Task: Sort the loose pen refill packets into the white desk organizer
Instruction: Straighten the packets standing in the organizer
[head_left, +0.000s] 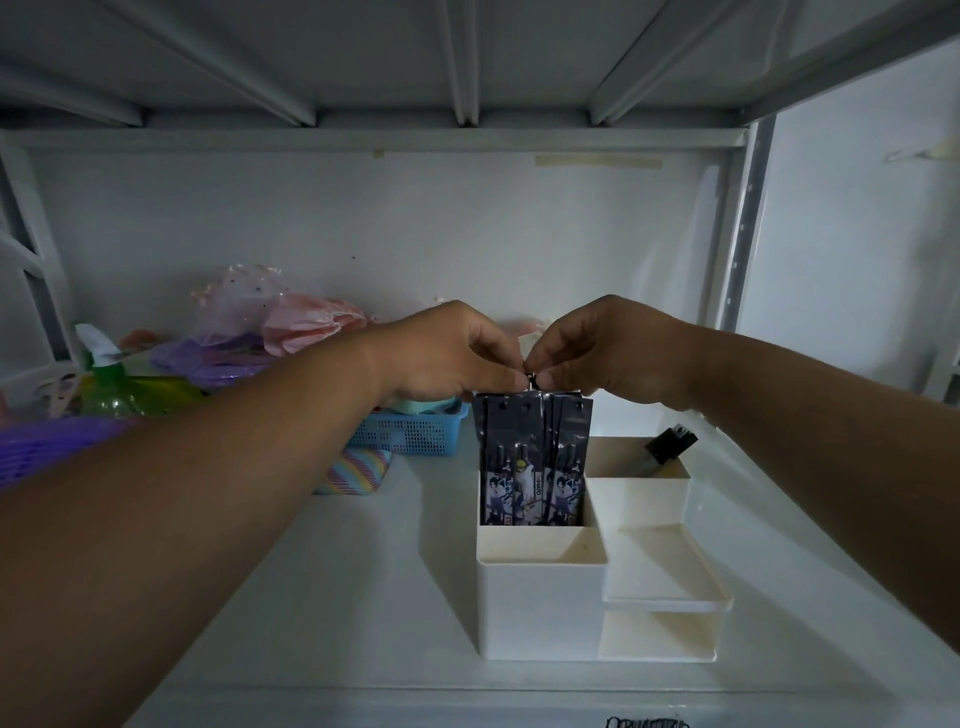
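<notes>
Fingers (511, 376) of both hands pinching dark refill packets (532, 457) upright in white organizer (540, 597) — print partly legible, "NARUTO"

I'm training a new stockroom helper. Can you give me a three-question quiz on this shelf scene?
1. True or false: both hands pinch the top of the refill packets.
2. Which compartment of the white organizer hold the packets: A front left, B lower drawer, C back right?
3. What colour is the basket behind the left hand?

Key: 1 true, with the right hand. 2 A. 3 blue.
</notes>
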